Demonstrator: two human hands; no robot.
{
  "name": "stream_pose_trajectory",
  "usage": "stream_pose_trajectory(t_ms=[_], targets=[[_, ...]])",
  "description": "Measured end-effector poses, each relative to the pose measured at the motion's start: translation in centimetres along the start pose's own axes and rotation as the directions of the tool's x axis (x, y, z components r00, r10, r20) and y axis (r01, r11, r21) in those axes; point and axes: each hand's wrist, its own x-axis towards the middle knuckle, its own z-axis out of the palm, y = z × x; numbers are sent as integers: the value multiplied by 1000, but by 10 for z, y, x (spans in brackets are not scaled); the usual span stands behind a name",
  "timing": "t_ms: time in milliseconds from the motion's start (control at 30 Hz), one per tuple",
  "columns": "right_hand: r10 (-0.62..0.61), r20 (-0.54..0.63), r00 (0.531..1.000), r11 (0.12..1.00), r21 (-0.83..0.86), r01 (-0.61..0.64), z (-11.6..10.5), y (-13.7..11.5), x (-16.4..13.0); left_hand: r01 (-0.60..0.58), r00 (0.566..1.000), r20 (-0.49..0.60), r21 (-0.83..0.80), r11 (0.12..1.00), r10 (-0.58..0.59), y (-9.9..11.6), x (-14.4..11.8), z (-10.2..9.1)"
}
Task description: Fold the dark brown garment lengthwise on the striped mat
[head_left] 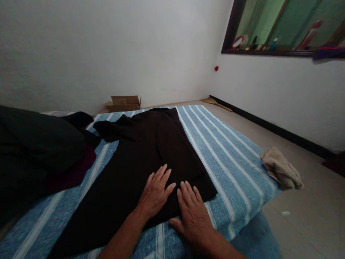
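Clearly the bed [237, 151] is the biggest piece of furniture in view, w/ its blue-&-white striped cover. Next, the dark garment [140, 151] lies spread mid-bed, a sleeve out to the far left; can't see where its near-left corner ends. Main risk, I'd say: a sideways push could ruck it or skew the right edge, b/c nothing seems to pin the far end. Then the clothes heap [35, 140], dark w/ a purplish piece showing, on the left side of the bed, so near the sleeve I can't tell if they touch; if it slumped, it might drag or cover that sleeve.

Containers: a cardboard box [125, 104] past the bed's far end, flap up, contents hidden from here. Smaller, a beige cloth [280, 169] hangs over the bed's right corner; a bump there could prob. drop it.

Hands: L hand [156, 190] palm down on the garment, fingers spread, nothing gripped. R hand [194, 212] likewise flat, fingers on the garment nr its near edge, thumb out to the side, also not gripping. Smallest, up on the windowsill: a few bottles [253, 42], contents n/k, too dim.
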Motion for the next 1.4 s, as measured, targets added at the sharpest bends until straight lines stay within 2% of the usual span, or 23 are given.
stream_pose_trajectory(t_ms=[300,533,700,833,933,1033,1233,1400], targets=[[-103,-40,994,992,64,105,-8,-6,-12,-26,999,-34,27,999,27,0,3,0],[-141,-55,989,986,78,145,-10,-9,-14,-35,998,-46,43,998,37,1,3,1],[-151,-79,985,984,79,157,-9,-10,-15,-67,994,-79,64,996,72,10,2,-2],[-160,-93,983,982,82,168,-11,-12,-16,-120,992,-22,44,992,121,15,1,-4],[-175,-99,980,981,73,182,-11,-12,-17,-115,993,24,21,993,115,16,2,-4],[-181,-118,976,980,62,189,-11,-13,-18,-103,994,26,9,995,103,15,4,-3],[-208,-195,958,967,108,232,-16,-11,-19,-80,995,61,27,996,78,19,5,-3],[-245,-385,890,929,169,329,-18,0,-16,-99,991,97,91,991,90,20,4,-3]])
